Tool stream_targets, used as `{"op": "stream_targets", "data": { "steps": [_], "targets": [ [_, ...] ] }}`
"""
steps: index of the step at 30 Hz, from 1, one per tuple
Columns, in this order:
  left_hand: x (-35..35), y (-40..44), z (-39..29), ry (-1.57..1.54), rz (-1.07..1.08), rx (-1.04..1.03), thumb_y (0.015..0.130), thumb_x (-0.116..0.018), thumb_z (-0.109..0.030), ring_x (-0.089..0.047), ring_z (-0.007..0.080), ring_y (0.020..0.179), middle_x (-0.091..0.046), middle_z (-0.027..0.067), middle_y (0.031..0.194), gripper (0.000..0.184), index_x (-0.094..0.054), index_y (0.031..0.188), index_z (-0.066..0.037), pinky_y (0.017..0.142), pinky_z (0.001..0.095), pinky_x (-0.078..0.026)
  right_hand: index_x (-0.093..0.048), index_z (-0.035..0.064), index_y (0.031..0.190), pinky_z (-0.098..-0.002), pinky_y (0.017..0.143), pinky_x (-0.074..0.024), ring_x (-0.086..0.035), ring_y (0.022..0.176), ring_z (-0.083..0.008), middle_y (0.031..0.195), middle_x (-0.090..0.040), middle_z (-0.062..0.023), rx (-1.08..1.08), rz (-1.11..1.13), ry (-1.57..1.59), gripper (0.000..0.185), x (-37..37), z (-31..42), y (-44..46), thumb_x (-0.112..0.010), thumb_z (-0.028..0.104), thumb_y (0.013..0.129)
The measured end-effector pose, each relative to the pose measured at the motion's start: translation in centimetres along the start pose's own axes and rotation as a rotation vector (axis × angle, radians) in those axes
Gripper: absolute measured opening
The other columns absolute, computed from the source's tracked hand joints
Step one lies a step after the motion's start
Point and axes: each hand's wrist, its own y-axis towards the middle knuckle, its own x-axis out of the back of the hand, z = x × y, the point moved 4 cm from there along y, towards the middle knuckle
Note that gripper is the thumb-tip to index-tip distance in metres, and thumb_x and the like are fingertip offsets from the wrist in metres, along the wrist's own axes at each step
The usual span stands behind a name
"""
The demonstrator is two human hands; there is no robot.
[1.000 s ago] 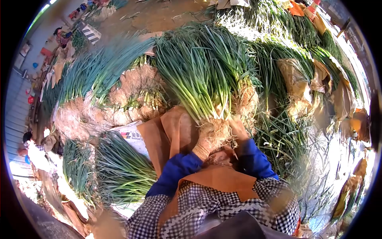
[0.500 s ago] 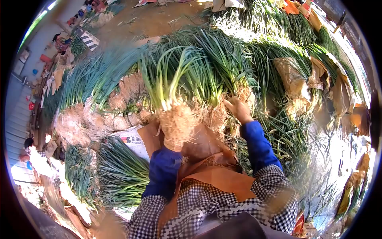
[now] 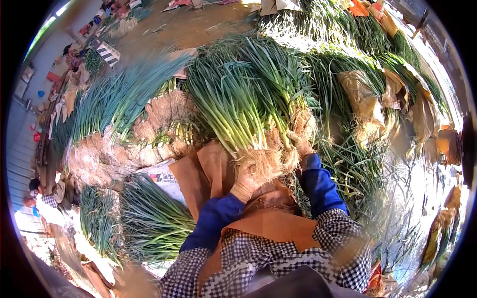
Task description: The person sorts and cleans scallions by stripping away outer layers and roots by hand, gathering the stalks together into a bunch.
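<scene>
A large bunch of green onions (image 3: 243,124) lies in front of me, its leaves pointing away and its pale roots toward my lap. My left hand (image 3: 244,183) is wrapped round the root end of this bunch, and the roots hide some of its fingers. To the right, my right hand (image 3: 301,145) is closed on a few stalks at their root end, beside the main bunch. Another root cluster (image 3: 302,121) stands just behind my right hand. A brown sheet (image 3: 213,164) lies under and beside the bunch.
Rooted onion bundles (image 3: 114,149) line the left, with a leafy pile (image 3: 154,218) nearer me. Paper-wrapped bundles (image 3: 365,102) and loose leaves (image 3: 348,174) lie on the right. A person (image 3: 47,198) is at the far left.
My left hand has brought its bunch from the left back against the other onions at the centre. My right hand, open over the roots half a second ago, has closed on some stalks.
</scene>
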Motion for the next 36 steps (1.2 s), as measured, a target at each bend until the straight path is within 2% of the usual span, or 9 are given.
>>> {"op": "stream_targets", "data": {
  "steps": [6, 8, 10, 13, 21, 24, 26, 30, 36],
  "targets": [
    [1.9, 1.1, 2.3, 0.148, -0.042, 0.008, 0.078, -0.05, -0.015, -0.048, 0.0325, 0.115, -0.049, 0.0208, 0.125, 0.054, -0.041, 0.126, 0.006, 0.1, 0.0424, -0.039, -0.06, 0.0056, 0.107, -0.0408, 0.074, -0.0489, -0.063, 0.081, -0.0323, 0.087, -0.065, -0.0172, 0.44, -0.243, -1.214, 0.034, -3.8, 0.5, 1.5, -0.05, 0.032, 0.089],
    [0.3, 0.7, 2.9, -0.008, -0.162, -0.011, 0.078, -0.052, -0.012, -0.059, 0.0322, 0.099, -0.059, 0.0184, 0.109, 0.041, -0.051, 0.115, 0.005, 0.086, 0.0435, -0.049, -0.056, 0.0064, 0.114, -0.0429, 0.068, -0.0493, -0.063, 0.076, -0.0315, 0.084, -0.064, -0.0198, 0.507, -0.4, -1.196, 0.043, -4.9, 3.4, 0.5, -0.051, 0.039, 0.088],
    [1.2, 0.9, 2.7, 0.093, -0.121, -0.039, 0.077, -0.051, -0.011, -0.057, 0.0324, 0.101, -0.057, 0.0186, 0.113, 0.042, -0.051, 0.116, 0.005, 0.088, 0.042, -0.049, -0.054, 0.0031, 0.116, -0.0348, 0.058, -0.0478, -0.059, 0.064, -0.019, 0.075, -0.063, -0.0127, 0.122, -0.086, -0.405, 0.045, -4.7, 2.2, 2.0, -0.054, 0.038, 0.088],
    [1.5, 1.1, 2.7, 0.048, -0.151, -0.082, 0.076, -0.052, -0.011, -0.054, 0.0315, 0.106, -0.055, 0.0189, 0.115, 0.042, -0.051, 0.116, 0.004, 0.091, 0.0421, -0.046, -0.056, 0.0014, 0.114, -0.0216, 0.049, -0.0377, -0.046, 0.056, -0.0064, 0.065, -0.053, -0.0003, 0.383, -0.129, -0.81, 0.036, -4.7, 1.3, 3.3, -0.055, 0.028, 0.09],
    [1.4, 1.0, 2.0, -0.097, 0.059, -0.072, 0.075, -0.054, -0.013, -0.05, 0.0321, 0.112, -0.055, 0.015, 0.116, 0.043, -0.053, 0.116, -0.003, 0.097, 0.0521, -0.039, -0.052, 0.0027, 0.112, -0.0197, 0.045, -0.0338, -0.045, 0.054, -0.0057, 0.071, -0.051, 0.0011, 0.088, 0.377, 0.195, 0.026, -4.5, 4.9, -14.6, -0.048, 0.018, 0.092],
    [1.7, 0.8, 1.7, -0.192, 0.088, -0.027, 0.075, -0.053, -0.016, -0.05, 0.0331, 0.113, -0.054, 0.016, 0.119, 0.047, -0.051, 0.12, -0.004, 0.097, 0.0536, -0.039, -0.054, 0.0056, 0.089, -0.0238, 0.045, -0.0348, -0.044, 0.053, -0.0095, 0.066, -0.05, 0.0012, 0.279, -0.122, 0.349, 0.015, 2.7, 8.0, -21.3, -0.057, 0.021, 0.087],
    [1.5, 1.0, 1.6, -0.062, 0.147, -0.032, 0.082, -0.051, -0.021, -0.047, 0.0394, 0.115, -0.048, 0.0212, 0.128, 0.048, -0.048, 0.125, -0.001, 0.096, 0.0584, -0.037, -0.057, 0.0046, 0.087, -0.0278, 0.053, -0.0442, -0.058, 0.066, -0.0174, 0.072, -0.059, -0.0065, -0.149, -0.335, -0.239, 0.016, 11.6, 6.2, -22.3, -0.057, 0.02, 0.086],
    [2.8, 1.5, 1.1, -0.085, 0.212, -0.018, 0.084, -0.05, -0.027, -0.042, 0.0394, 0.119, -0.043, 0.0209, 0.133, 0.05, -0.047, 0.126, 0.0, 0.098, 0.0576, -0.034, -0.062, 0.0073, 0.103, -0.0338, 0.067, -0.049, -0.063, 0.077, -0.0273, 0.087, -0.065, -0.0146, 0.123, -0.692, -1.339, 0.031, 11.2, 5.6, -17.5, -0.059, 0.031, 0.083],
    [1.1, 0.6, 1.7, 0.022, 0.066, -0.049, 0.075, -0.056, -0.019, -0.052, 0.0341, 0.11, -0.052, 0.0184, 0.122, 0.054, -0.046, 0.125, 0.0, 0.093, 0.0481, -0.044, -0.063, 0.008, 0.102, -0.0376, 0.074, -0.0474, -0.062, 0.08, -0.033, 0.086, -0.065, -0.0166, 0.218, -0.252, -1.022, 0.043, -4.9, 7.4, -1.5, -0.053, 0.046, 0.085]
  ]
}}
